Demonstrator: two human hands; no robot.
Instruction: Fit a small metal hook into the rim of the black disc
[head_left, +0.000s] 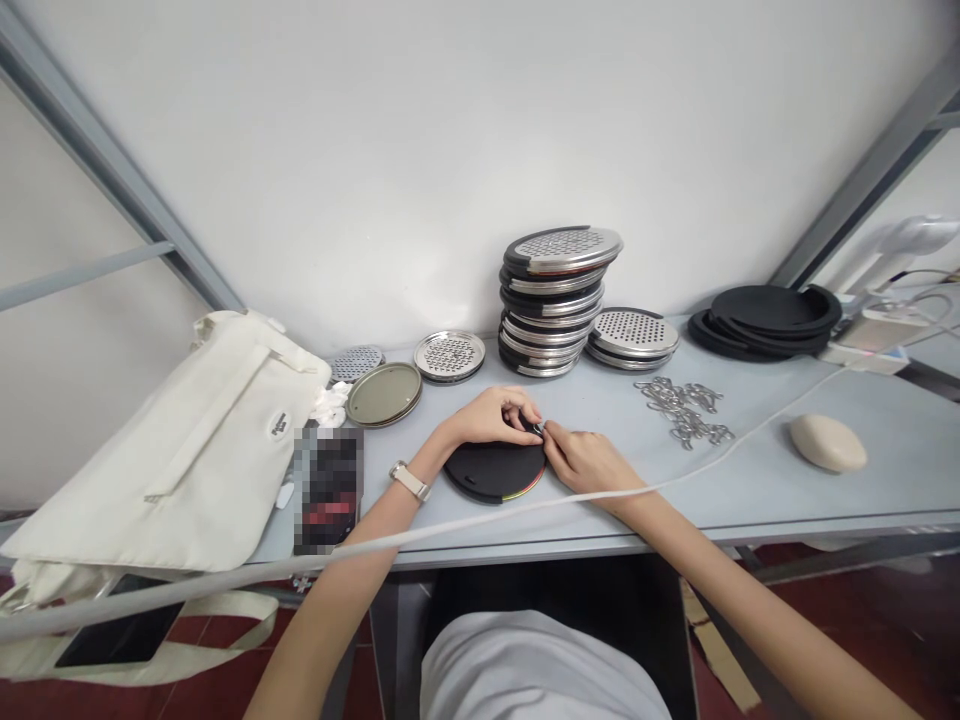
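A round black disc (491,472) with a red, yellow and green strip along part of its rim lies on the table in front of me. My left hand (491,415) reaches over its far side, thumb and fingers closed on a black part at the disc's edge. There, a small metal clip (538,429) shows between the fingertips, partly hidden. From the right, my right hand (589,458) pinches at that same spot, its fingers curled. To the right lies a loose pile of silver metal clips (682,408).
Grater discs stand in a tall stack (551,320) and a shorter stack (632,338). Black rings (765,320), an oval beige object (828,442), an olive lid (384,393) and a white bag (217,440) surround the workspace. A white cable (480,518) crosses in front.
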